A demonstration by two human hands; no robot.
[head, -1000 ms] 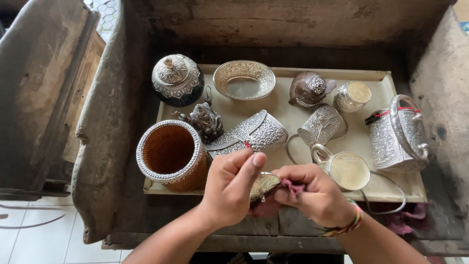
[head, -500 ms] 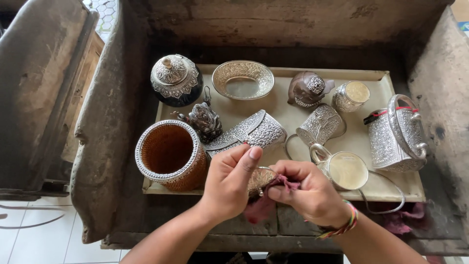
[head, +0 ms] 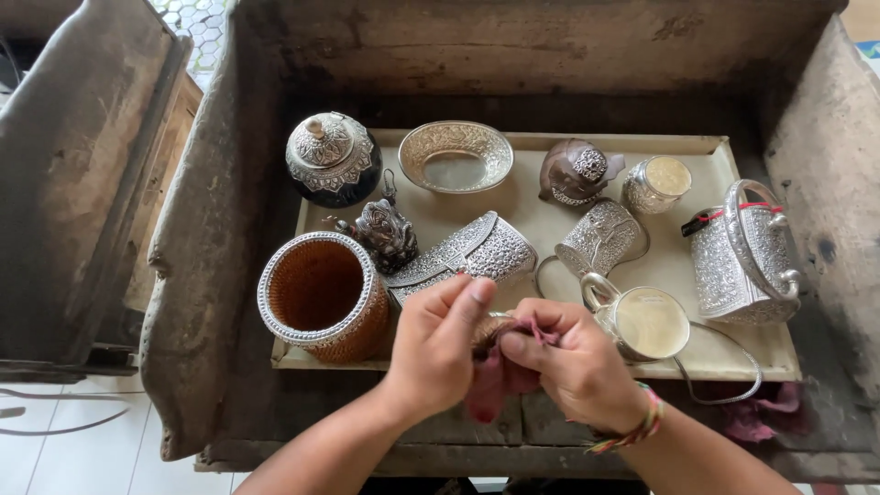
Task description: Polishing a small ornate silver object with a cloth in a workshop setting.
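Note:
My left hand [head: 440, 344] grips a small embossed metal piece [head: 488, 328], mostly hidden between both hands. My right hand [head: 573, 362] presses a dark red cloth [head: 492, 380] against that piece; the cloth hangs down below the fingers. A braided band circles my right wrist. Both hands hover over the front edge of a pale tray [head: 550, 220]. Nearest them are a silver embossed clutch [head: 472, 252] and a shiny metal cup [head: 642, 321].
On the tray stand a woven basket with silver rim [head: 321, 293], a lidded dark jar [head: 332, 158], an oval silver bowl [head: 456, 156], a small figurine [head: 387, 231], a silver handbag [head: 744, 252] and other silver pieces. Rough wooden walls [head: 197, 229] enclose it.
My right hand has pushed the red cloth left over the small piece, covering more of it. The cloth hangs lower. The view has shifted slightly downward.

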